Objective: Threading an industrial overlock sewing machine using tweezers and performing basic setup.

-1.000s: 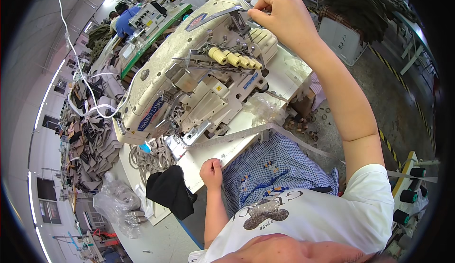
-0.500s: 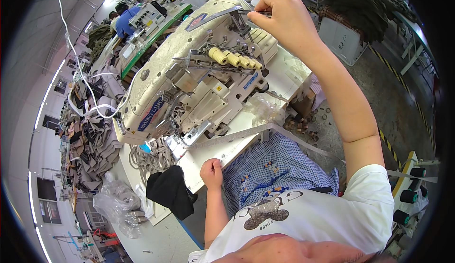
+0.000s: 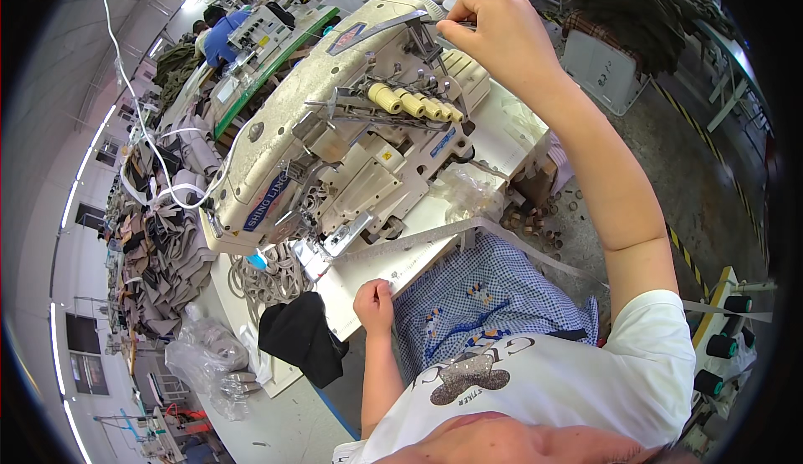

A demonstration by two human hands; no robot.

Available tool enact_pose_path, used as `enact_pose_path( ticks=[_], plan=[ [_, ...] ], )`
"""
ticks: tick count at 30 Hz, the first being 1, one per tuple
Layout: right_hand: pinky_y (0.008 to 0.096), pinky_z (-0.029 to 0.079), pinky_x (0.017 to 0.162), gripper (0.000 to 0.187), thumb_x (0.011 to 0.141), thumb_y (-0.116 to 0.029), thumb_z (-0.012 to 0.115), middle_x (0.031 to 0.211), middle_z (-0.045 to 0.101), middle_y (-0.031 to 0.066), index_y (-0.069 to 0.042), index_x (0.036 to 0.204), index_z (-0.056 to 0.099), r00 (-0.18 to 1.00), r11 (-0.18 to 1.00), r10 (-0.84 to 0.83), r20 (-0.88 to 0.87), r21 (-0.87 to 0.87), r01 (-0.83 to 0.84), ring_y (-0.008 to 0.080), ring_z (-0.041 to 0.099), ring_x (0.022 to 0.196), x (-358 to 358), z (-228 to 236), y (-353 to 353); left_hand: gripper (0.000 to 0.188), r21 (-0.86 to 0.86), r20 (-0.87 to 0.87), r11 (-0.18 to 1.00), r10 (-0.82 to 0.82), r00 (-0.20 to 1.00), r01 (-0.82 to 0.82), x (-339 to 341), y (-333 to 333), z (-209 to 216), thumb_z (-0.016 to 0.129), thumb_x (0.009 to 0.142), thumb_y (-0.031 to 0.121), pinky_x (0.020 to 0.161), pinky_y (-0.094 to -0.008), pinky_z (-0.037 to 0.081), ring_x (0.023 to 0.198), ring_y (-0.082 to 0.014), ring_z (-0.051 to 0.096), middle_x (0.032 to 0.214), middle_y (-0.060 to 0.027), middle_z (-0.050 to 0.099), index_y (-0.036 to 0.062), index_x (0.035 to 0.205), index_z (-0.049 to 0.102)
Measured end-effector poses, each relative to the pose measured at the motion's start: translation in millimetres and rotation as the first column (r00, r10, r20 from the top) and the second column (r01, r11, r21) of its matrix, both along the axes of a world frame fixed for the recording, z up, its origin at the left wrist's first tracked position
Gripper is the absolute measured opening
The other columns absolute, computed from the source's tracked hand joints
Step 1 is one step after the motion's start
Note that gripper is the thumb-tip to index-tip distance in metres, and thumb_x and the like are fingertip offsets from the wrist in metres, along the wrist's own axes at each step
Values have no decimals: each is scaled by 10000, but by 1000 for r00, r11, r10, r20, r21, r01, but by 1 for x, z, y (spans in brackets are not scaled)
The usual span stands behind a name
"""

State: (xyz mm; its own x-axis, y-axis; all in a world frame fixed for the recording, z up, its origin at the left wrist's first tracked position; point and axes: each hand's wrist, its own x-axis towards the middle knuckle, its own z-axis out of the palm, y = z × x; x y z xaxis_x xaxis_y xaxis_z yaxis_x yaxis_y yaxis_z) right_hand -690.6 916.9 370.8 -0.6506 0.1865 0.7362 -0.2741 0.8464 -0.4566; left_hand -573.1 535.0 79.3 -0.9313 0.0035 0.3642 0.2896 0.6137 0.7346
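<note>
A cream-coloured industrial sewing machine (image 3: 293,121) with several pale yellow tension knobs (image 3: 401,100) stands in front of me. Raised at its far right end, my right hand (image 3: 502,33) is closed in a pinch beside the metal thread guide (image 3: 422,33). Something thin and dark shows at those fingertips, too small to name. My left hand (image 3: 374,307) is curled closed at the near edge of the white machine table (image 3: 401,265), with nothing visible in it. A grey elastic band (image 3: 435,233) runs from the presser area off to the right.
Left of the machine lie a heap of looped grey elastic (image 3: 272,278), a black cloth (image 3: 303,338) and clear plastic bags (image 3: 205,355). Blue checked fabric (image 3: 502,288) covers my lap. Thread cones (image 3: 723,345) stand at the right. Other people (image 3: 222,35) are at the far left.
</note>
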Motion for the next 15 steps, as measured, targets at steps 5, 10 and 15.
enact_pose_path(
  ticks=[5,10,15],
  plan=[
    [345,495,631,266,815,-260,706,734,679,132,1,868,703,1000,1000,-4,5,3,4,261,641,644,4,0,-1,254,-14,-14,1000,-1,1000,1,-1,-1,-2,601,932,241,604,-345,467,643,-247,607,706,-88,638,39,790,661],
    [344,495,635,271,813,-266,706,747,683,135,-1,869,704,1000,1000,-19,23,-3,19,258,644,652,5,2,-2,258,-16,-13,1000,-3,1000,2,0,-1,-1,601,934,246,605,-346,468,644,-249,608,709,-90,640,39,792,662],
    [343,496,636,267,814,-262,701,739,684,130,-1,867,704,1000,1000,-16,-8,-1,16,259,645,648,2,4,-2,265,-20,-22,1000,0,1000,0,-1,-1,-3,598,937,251,605,-346,468,644,-249,608,710,-90,640,40,790,662]
  ],
)
